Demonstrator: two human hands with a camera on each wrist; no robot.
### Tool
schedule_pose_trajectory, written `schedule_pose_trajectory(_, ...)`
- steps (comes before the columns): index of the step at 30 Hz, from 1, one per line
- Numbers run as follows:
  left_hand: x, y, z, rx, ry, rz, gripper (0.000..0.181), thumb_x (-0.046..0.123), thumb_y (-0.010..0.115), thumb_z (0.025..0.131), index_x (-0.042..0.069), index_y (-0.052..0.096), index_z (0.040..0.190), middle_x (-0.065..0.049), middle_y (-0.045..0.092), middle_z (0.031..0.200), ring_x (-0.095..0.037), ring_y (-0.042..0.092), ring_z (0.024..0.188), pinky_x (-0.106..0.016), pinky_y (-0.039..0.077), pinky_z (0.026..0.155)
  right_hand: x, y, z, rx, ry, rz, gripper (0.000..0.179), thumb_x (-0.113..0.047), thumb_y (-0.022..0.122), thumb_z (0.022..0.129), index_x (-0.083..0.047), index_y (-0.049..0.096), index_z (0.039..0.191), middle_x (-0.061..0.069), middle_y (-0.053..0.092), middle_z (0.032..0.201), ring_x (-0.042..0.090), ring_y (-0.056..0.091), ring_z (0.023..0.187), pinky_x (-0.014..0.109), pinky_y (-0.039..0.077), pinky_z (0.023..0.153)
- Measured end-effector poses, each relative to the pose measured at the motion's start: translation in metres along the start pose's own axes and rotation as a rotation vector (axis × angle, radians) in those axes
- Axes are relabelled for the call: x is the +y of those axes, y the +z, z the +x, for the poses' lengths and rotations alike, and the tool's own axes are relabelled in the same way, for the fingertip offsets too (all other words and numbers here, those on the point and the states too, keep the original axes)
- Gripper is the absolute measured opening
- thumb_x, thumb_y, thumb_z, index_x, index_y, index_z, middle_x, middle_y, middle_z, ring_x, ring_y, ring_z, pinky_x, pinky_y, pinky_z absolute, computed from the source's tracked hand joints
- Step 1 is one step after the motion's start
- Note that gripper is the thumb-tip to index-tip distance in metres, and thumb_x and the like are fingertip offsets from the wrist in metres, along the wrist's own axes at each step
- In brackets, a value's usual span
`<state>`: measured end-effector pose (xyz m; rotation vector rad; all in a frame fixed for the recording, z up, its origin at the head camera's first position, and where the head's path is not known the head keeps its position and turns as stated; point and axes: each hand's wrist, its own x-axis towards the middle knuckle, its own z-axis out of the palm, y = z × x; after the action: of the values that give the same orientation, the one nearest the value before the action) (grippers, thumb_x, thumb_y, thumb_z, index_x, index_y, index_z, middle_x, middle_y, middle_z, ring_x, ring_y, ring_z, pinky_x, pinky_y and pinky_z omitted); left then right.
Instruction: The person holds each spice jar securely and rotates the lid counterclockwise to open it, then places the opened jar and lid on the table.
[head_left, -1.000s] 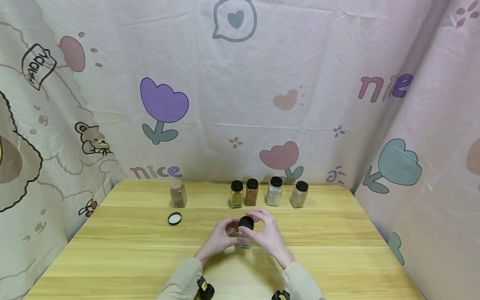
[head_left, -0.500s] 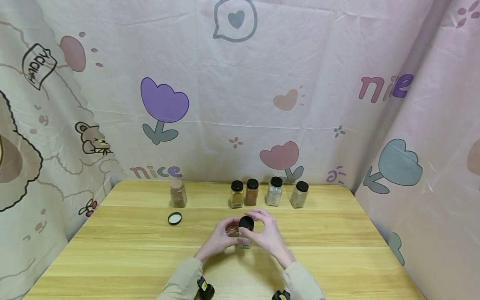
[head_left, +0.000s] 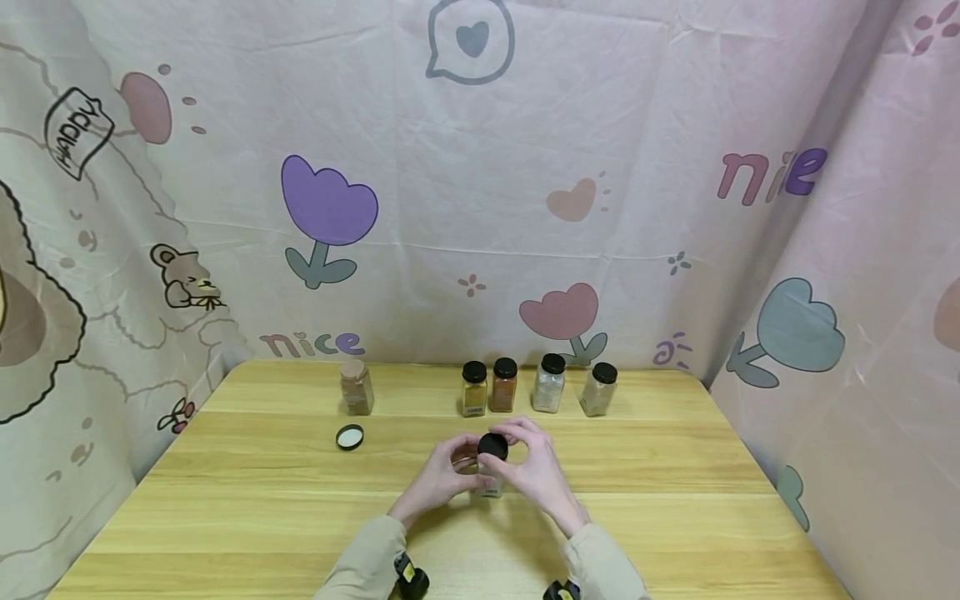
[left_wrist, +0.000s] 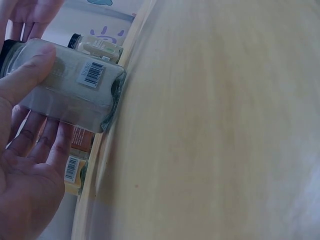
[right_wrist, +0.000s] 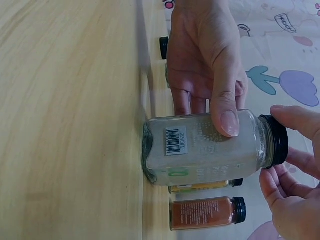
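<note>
My left hand (head_left: pixel 442 478) holds a square glass spice jar (right_wrist: pixel 200 150) round its body, thumb on the near face. The jar stands upright at the middle of the table, with pale contents and a small barcode sticker (left_wrist: pixel 91 74) low on its side. A black screw lid (head_left: pixel 492 447) sits on its neck. Fingertips and thumb of my right hand (head_left: pixel 534 471) pinch this lid from its sides. In the right wrist view the lid's ridged edge (right_wrist: pixel 278 141) shows between these fingers.
At the back left stands a lidless jar (head_left: pixel 357 393) of brownish powder, with a loose black lid (head_left: pixel 349 437) lying white side up before it. Along the back right stand a yellow jar (head_left: pixel 474 392), an orange-red jar (head_left: pixel 504 387), a white jar (head_left: pixel 548 386) and a beige jar (head_left: pixel 597 392).
</note>
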<state>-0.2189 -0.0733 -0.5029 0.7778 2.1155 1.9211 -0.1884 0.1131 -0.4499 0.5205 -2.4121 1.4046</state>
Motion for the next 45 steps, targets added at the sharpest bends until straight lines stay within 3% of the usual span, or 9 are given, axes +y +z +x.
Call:
schedule_pose_trajectory(5,0.0003,0.0004,-0.0004,-0.003,0.003,0.004,0.051,0.007,0.081,0.084,-0.004,0.057,0.128,-0.025,0.063,0.128,-0.032,0.064,0.12,-0.031,0.053,0.107,0.0014,-0.0002,0.0007,-0.017,-0.061,-0.011,0.034,-0.007,0.084,0.078,-0.003,0.074,0.11,0.006,0.072,0.108,0.023,0.066,0.094,0.024,0.054,0.085)
schedule_pose_trajectory(8,0.0003,0.0004,-0.0002,-0.002,-0.003,0.0,0.052,0.007,0.081,0.084,-0.005,0.056,0.128,-0.026,0.063,0.129,-0.037,0.063,0.122,-0.031,0.053,0.107,0.0008,-0.001,0.0008,-0.028,-0.078,-0.018,0.034,-0.005,0.083,0.078,0.0,0.074,0.111,0.007,0.071,0.108,0.023,0.067,0.095,0.025,0.056,0.086)
schedule_pose_trajectory(19,0.0014,0.0001,-0.0007,0.003,-0.014,0.009,0.052,0.007,0.081,0.084,-0.004,0.057,0.128,-0.024,0.063,0.128,-0.036,0.063,0.122,-0.032,0.052,0.108,0.0005,0.0,0.0002,-0.026,-0.08,-0.037,0.04,-0.009,0.084,0.078,-0.005,0.072,0.116,0.006,0.07,0.114,0.023,0.067,0.103,0.038,0.058,0.093)
schedule_pose_trajectory(25,0.0007,0.0002,-0.0007,0.018,-0.003,0.042,0.049,0.008,0.081,0.083,-0.003,0.059,0.125,-0.024,0.065,0.125,-0.025,0.066,0.117,-0.03,0.053,0.107,-0.0009,0.0022,0.0003,0.017,-0.049,-0.074,0.051,-0.021,0.091,0.072,-0.005,0.072,0.116,0.005,0.07,0.11,0.02,0.063,0.098,0.033,0.056,0.087)
schedule_pose_trajectory(30,0.0006,0.0002,-0.0007,0.016,0.002,0.037,0.051,0.008,0.081,0.083,-0.006,0.057,0.126,-0.027,0.065,0.125,-0.025,0.066,0.117,-0.027,0.053,0.106,-0.0016,0.0034,0.0011,0.034,-0.029,-0.082,0.05,-0.016,0.092,0.07,-0.003,0.073,0.114,0.004,0.07,0.106,0.017,0.062,0.092,0.035,0.056,0.083)
schedule_pose_trajectory(38,0.0008,0.0002,-0.0009,0.017,-0.031,0.011,0.053,0.007,0.081,0.083,-0.006,0.056,0.128,-0.027,0.063,0.129,-0.035,0.063,0.122,-0.029,0.053,0.106,-0.0028,0.0016,0.0018,0.011,-0.048,-0.069,0.043,-0.007,0.089,0.072,-0.006,0.074,0.113,0.004,0.072,0.108,0.018,0.065,0.093,0.021,0.053,0.082)
schedule_pose_trajectory(41,0.0008,0.0003,-0.0009,0.017,-0.036,0.005,0.053,0.007,0.081,0.083,-0.005,0.056,0.128,-0.026,0.064,0.129,-0.035,0.063,0.123,-0.029,0.053,0.106,-0.0018,0.0011,0.0021,-0.005,-0.053,-0.059,0.042,-0.005,0.087,0.073,-0.007,0.074,0.113,0.003,0.072,0.108,0.018,0.065,0.093,0.023,0.053,0.083)
schedule_pose_trajectory(45,0.0006,0.0006,-0.0002,0.009,-0.029,0.008,0.053,0.008,0.081,0.083,-0.004,0.057,0.128,-0.024,0.064,0.128,-0.031,0.064,0.12,-0.03,0.053,0.107,-0.0005,0.0004,0.0023,-0.024,-0.068,-0.046,0.041,-0.004,0.084,0.075,-0.004,0.073,0.114,0.004,0.072,0.109,0.02,0.067,0.096,0.034,0.057,0.088)
